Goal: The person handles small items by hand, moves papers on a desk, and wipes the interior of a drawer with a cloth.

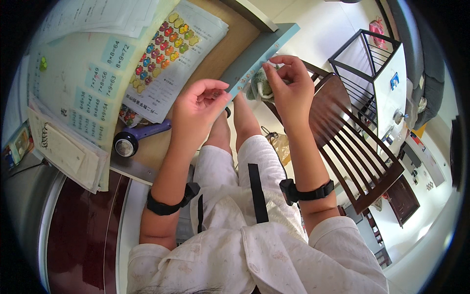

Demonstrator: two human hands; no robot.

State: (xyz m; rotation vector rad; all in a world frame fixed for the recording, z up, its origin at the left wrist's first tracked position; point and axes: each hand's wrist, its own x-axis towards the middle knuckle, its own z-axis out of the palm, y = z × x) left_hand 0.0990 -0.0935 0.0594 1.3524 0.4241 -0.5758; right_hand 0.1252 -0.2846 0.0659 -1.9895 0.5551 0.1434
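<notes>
A drawer is pulled out in front of me, and small shiny round studs (243, 79) sit in a broken row along the top edge of its blue-grey front (249, 60). My left hand (200, 110) is at the left end of that edge, its fingers curled around a small shiny piece (215, 94) that is partly hidden. At the edge's other side is my right hand (292, 82), thumb and forefinger tips close together near the studs. Whether anything is between those tips cannot be made out. Behind the right hand shows a green plush item (260, 83) with a white part.
Inside the drawer lie printed sheets (209, 33), a sheet of colourful bear-shaped stickers (167, 46) and a purple fabric shaver (148, 133). A desktop with a times-table mat (88, 47) and notebooks (66, 147) is left. A slatted wooden chair (352, 147) and a white-topped table (391, 84) stand right.
</notes>
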